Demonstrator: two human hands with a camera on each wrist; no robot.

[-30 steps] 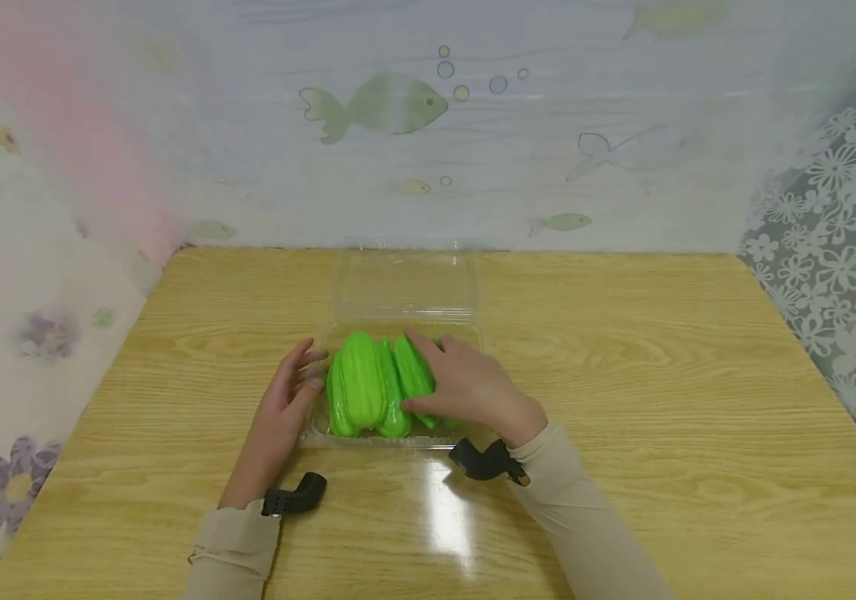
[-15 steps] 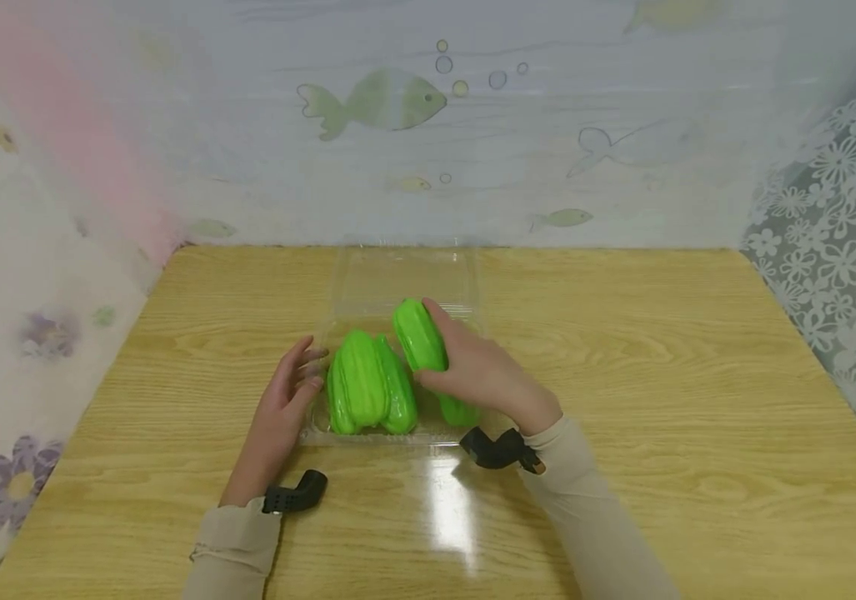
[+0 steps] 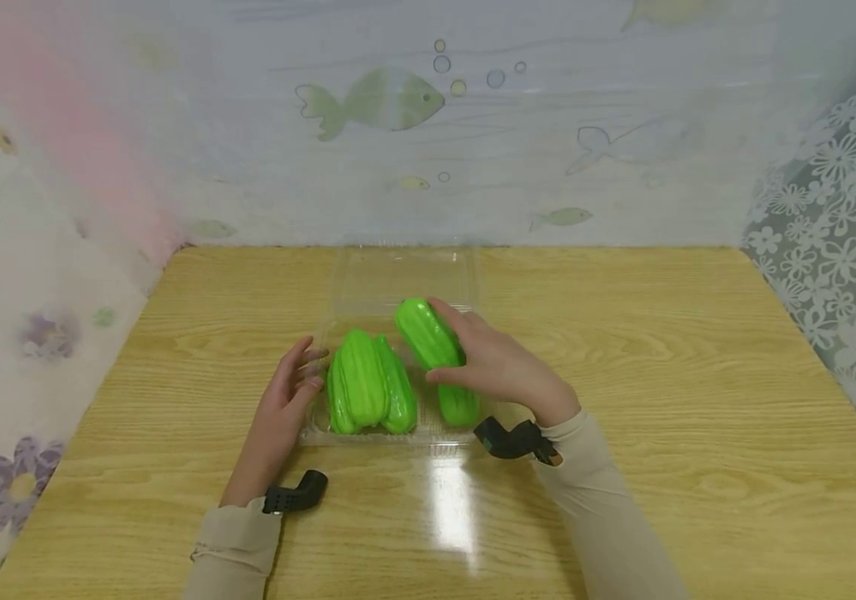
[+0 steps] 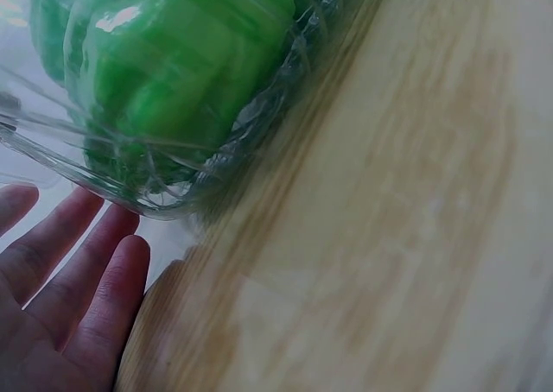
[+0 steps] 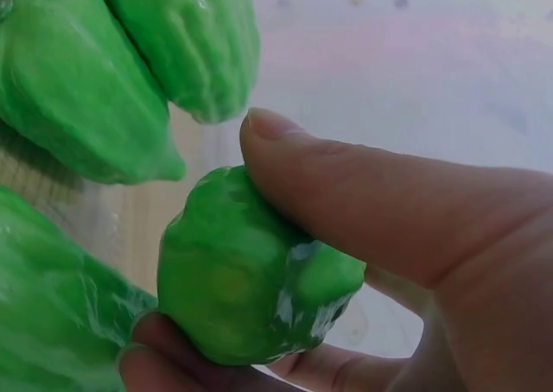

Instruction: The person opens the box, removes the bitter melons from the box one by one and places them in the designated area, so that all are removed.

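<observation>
My right hand point(image 3: 506, 362) grips a glossy green ridged gourd point(image 3: 422, 327) between thumb and fingers, tilted above the right half of a clear plastic clamshell box point(image 3: 431, 427). Its blunt, knobby end faces the right wrist view, where the thumb lies along the top of the held gourd point(image 5: 225, 271). Another green gourd point(image 3: 461, 407) lies beneath it at the box's right side. Several more gourds point(image 3: 365, 379) lean together in the left half. My left hand point(image 3: 287, 404) stays at the box's left side; in the left wrist view its straight fingers point(image 4: 108, 249) touch the box's lower corner.
The clear lid point(image 3: 408, 275) is folded back behind the box, towards the wall point(image 3: 247, 125) printed with fish. Wood-grain tabletop point(image 3: 660, 375) extends on both sides. A black wrist camera point(image 3: 296, 493) sits on the left sleeve, another point(image 3: 513, 439) on the right.
My right hand has lifted a gourd from beside the left group and carried it slightly back and to the right, baring another gourd below. The left hand stays put.
</observation>
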